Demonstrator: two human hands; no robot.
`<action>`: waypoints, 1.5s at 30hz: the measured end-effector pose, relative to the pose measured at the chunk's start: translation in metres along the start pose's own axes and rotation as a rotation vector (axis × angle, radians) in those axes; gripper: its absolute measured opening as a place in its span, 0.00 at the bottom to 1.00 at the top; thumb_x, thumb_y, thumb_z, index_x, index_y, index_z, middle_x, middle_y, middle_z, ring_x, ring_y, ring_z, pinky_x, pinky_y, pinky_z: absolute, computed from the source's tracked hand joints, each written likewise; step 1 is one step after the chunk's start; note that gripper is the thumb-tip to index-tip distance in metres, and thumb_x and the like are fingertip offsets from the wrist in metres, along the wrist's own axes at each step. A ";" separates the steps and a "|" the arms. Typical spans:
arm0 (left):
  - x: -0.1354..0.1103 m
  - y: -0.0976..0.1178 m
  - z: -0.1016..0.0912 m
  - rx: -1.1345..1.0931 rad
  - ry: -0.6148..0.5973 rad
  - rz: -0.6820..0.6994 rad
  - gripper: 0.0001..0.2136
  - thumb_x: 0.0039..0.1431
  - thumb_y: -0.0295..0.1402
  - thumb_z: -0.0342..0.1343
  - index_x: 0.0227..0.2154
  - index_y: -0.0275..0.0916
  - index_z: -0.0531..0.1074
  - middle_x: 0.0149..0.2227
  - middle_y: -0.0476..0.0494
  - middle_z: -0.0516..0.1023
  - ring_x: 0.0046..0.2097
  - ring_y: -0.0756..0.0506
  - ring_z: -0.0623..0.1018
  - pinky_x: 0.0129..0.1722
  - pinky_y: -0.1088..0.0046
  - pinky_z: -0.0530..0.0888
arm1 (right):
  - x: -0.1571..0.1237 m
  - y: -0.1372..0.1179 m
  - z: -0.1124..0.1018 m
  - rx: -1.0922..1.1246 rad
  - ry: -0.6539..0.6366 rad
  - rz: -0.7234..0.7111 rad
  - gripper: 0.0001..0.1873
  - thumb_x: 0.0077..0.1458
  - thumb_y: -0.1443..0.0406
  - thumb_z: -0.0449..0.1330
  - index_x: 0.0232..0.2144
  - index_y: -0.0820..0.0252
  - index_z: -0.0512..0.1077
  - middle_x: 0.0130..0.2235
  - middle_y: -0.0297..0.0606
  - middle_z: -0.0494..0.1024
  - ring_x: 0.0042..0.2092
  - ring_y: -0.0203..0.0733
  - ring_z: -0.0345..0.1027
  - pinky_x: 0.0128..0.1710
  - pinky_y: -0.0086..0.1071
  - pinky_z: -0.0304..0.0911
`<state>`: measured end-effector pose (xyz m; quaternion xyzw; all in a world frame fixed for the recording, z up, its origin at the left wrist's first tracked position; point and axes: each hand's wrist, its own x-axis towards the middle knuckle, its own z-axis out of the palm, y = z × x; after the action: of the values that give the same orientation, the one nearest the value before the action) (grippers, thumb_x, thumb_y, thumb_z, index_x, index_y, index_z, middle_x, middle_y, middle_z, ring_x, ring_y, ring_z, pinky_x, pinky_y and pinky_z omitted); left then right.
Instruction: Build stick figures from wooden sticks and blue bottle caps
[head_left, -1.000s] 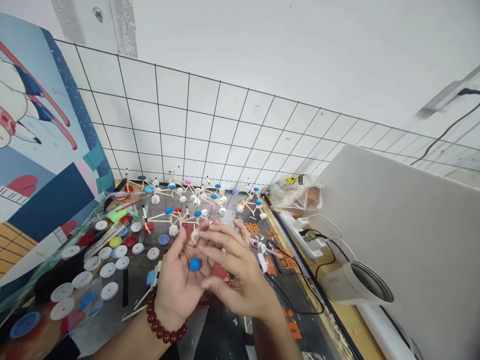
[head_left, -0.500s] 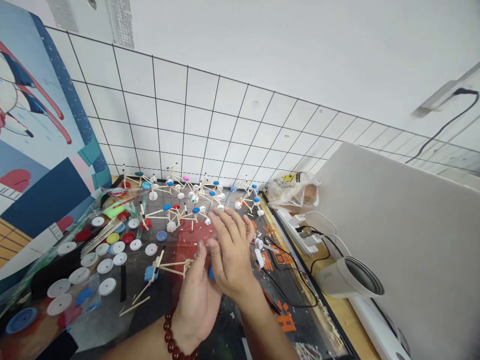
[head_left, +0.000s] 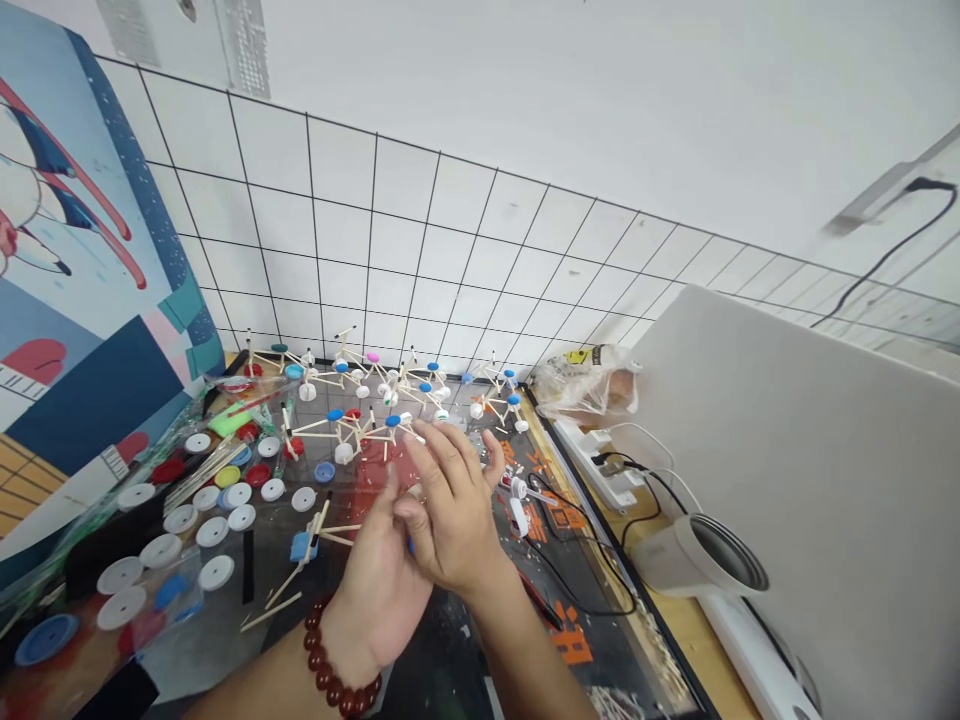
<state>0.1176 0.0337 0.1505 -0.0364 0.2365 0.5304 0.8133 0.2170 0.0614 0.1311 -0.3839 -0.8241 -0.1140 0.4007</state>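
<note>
My left hand [head_left: 375,590], with a dark red bead bracelet [head_left: 330,670] on the wrist, lies palm up over the dark mat. My right hand [head_left: 450,510] lies across it with the fingers stretched and spread, and hides most of the left fingers. A sliver of a blue cap [head_left: 411,546] shows between the two palms. Just left of the hands lies a small blue block with wooden sticks [head_left: 304,547]. Behind the hands stand stick-and-cap structures [head_left: 375,400] with blue, white and red caps.
Loose white, red and blue caps [head_left: 214,530] lie at the left by a painted poster [head_left: 67,300]. At the right are a plastic bag [head_left: 589,385], a white power strip [head_left: 607,470] with cables, a white cylinder [head_left: 697,565] on its side and a large grey board [head_left: 810,480].
The right hand has moved over the left palm and covered the blue cap that lay open in it. Both hands shifted slightly right and nearer; the view tilted up a little.
</note>
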 end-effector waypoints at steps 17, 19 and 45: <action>-0.001 0.012 -0.001 0.018 0.010 0.088 0.16 0.71 0.41 0.47 0.46 0.39 0.76 0.41 0.43 0.83 0.43 0.48 0.82 0.43 0.74 0.80 | 0.001 0.001 0.003 0.029 -0.036 -0.134 0.30 0.69 0.50 0.42 0.65 0.57 0.59 0.62 0.47 0.71 0.63 0.54 0.62 0.67 0.57 0.28; 0.000 0.010 -0.002 -0.034 0.031 0.043 0.16 0.72 0.38 0.44 0.43 0.38 0.76 0.37 0.45 0.82 0.38 0.51 0.83 0.38 0.79 0.79 | 0.001 0.000 0.002 0.051 -0.024 -0.111 0.29 0.70 0.50 0.41 0.65 0.56 0.60 0.61 0.46 0.72 0.62 0.53 0.62 0.67 0.57 0.27; 0.004 0.016 -0.015 0.776 -0.262 0.453 0.14 0.47 0.32 0.72 0.39 0.40 0.84 0.41 0.40 0.85 0.43 0.43 0.81 0.46 0.70 0.77 | -0.002 0.034 -0.043 0.225 0.002 -0.089 0.16 0.57 0.73 0.58 0.43 0.48 0.74 0.49 0.32 0.81 0.57 0.45 0.70 0.68 0.56 0.40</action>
<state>0.0994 0.0394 0.1385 0.3903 0.3147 0.5669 0.6536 0.2671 0.0622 0.1536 -0.2993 -0.8475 -0.0387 0.4366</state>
